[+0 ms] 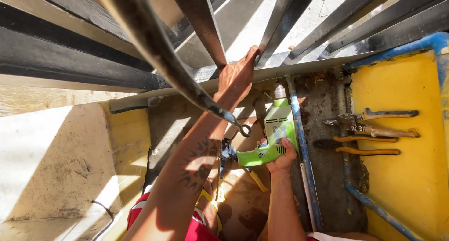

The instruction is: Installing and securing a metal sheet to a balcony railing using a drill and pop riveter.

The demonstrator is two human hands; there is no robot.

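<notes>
My left hand [238, 75] reaches up and rests against the base of a dark metal railing bar [206, 30], fingers pressed to the metal rail edge [280, 72]. My right hand [282, 158] grips the handle of a light green electric drill [276, 129], which points upward toward the rail just right of my left hand. A curved dark metal rod [163, 58] ending in a small ring crosses in front of my left forearm.
A yellow platform with a blue tube frame [411, 175] lies at the right, carrying metal snips [360, 122] and yellow-handled pliers [365, 145]. More slanted railing bars [346, 21] run across the top. A concrete wall [56, 161] is at the left.
</notes>
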